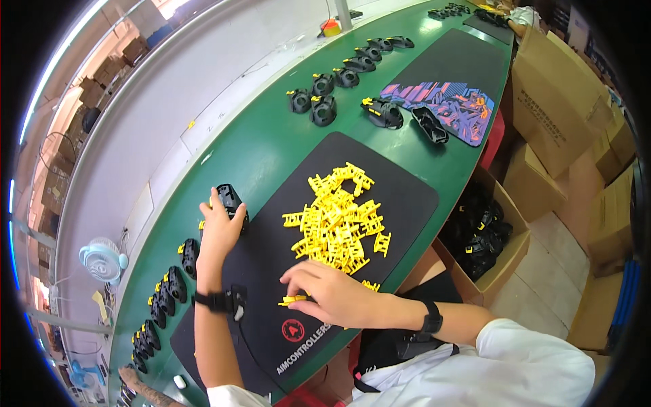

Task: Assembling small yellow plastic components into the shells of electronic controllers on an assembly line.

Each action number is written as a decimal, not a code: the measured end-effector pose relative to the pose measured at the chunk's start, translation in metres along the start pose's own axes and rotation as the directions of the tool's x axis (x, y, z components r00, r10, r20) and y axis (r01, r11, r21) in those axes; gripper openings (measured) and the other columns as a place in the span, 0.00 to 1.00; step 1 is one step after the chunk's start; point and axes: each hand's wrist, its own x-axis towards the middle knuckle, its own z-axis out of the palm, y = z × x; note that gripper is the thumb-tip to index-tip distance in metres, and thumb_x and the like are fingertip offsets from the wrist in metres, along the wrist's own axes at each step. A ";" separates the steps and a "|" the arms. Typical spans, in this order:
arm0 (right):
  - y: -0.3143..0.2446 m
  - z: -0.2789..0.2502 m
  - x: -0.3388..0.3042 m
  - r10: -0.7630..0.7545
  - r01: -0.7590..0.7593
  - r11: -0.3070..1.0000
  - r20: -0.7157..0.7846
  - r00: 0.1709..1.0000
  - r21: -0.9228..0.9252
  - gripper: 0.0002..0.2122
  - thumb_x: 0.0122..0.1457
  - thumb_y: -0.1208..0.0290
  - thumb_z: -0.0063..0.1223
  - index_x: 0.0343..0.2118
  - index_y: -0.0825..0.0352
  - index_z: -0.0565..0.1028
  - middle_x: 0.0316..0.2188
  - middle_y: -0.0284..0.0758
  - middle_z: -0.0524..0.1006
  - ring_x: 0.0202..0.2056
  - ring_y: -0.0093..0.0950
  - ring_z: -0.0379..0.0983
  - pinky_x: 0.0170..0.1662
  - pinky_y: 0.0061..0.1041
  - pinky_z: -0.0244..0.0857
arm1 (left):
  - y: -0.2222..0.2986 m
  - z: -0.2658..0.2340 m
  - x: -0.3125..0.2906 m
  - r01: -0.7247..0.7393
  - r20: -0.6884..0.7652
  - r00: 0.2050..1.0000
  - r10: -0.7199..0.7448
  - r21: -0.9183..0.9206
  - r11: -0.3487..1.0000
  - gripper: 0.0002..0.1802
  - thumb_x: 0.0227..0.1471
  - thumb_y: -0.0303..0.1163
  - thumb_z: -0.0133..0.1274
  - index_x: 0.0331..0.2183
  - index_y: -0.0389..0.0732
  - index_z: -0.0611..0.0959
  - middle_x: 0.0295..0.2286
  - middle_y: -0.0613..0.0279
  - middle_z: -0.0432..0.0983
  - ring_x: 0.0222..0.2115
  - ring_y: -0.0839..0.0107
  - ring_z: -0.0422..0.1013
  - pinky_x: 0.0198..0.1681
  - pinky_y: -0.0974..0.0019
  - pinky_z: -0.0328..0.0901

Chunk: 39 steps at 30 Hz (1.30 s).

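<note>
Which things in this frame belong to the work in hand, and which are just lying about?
Seemingly in the work:
- yellow ladder-shaped plastic pieces, one in the right hand
- black curved plastic shell at the left hand
- black rectangular mat under the pieces

Seemingly just lying about:
- light-blue round fan
- small white rounded object
- brown cardboard carton

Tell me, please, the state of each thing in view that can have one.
Left hand: on black shell, grip unclear.
Right hand: pinching yellow piece.
Yellow heap: loose.
Black mat: flat, partly covered.
Other shells: mostly in rows.
Cardboard box: open, black parts inside.
Blue fan: cannot tell whether running.
</note>
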 end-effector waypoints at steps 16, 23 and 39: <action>0.061 -0.121 -0.047 0.693 -0.329 0.499 -0.141 0.707 0.802 0.05 0.63 0.82 0.53 0.41 0.69 0.75 0.43 0.32 0.72 0.44 0.20 0.73 0.45 0.20 0.68 | 0.179 0.122 0.287 -0.168 -0.024 0.985 0.169 0.020 0.986 0.50 0.42 0.60 0.65 0.48 0.23 0.73 0.43 0.32 0.77 0.48 0.42 0.73 0.52 0.50 0.68; 0.060 -0.132 -0.060 0.736 -0.334 0.499 -0.188 0.650 0.800 0.19 0.62 0.84 0.54 0.55 0.69 0.68 0.40 0.36 0.79 0.41 0.26 0.80 0.37 0.20 0.71 | 0.149 0.073 0.226 0.004 0.069 0.995 0.071 -0.747 0.664 0.46 0.46 0.37 0.62 0.62 0.34 0.63 0.41 0.50 0.78 0.42 0.60 0.77 0.46 0.55 0.71; -0.051 -0.074 -0.026 0.354 -0.321 0.862 -0.012 0.935 0.391 0.08 0.53 0.82 0.64 0.36 0.69 0.80 0.33 0.34 0.79 0.33 0.23 0.77 0.33 0.20 0.70 | 0.105 -0.004 -0.260 -0.046 -0.045 0.999 -0.003 -0.996 -0.071 0.59 0.40 0.28 0.65 0.67 0.41 0.50 0.54 0.53 0.66 0.55 0.62 0.66 0.60 0.57 0.62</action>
